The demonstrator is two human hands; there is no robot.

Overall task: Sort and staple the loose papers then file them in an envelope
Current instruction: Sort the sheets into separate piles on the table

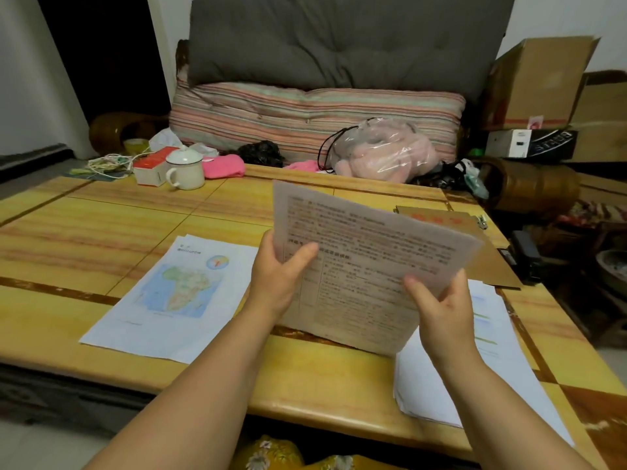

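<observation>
Left hand (283, 278) grips the printed sheet (366, 266) at its left edge, thumb curled over the front. Right hand (441, 308) pinches its lower right edge. Sheet held tilted above the desk (101, 225), between the map page (173, 293) and a white paper stack (475, 385). Brown envelope (475, 239) lies behind.

Both forearms reach forward, bare, angled in toward each other. Left hand (283, 276) is raised with the thumb across the front of a printed sheet (366, 266), fingers behind it. Right hand (441, 307) pinches the sheet's other edge, thumb on top.
</observation>
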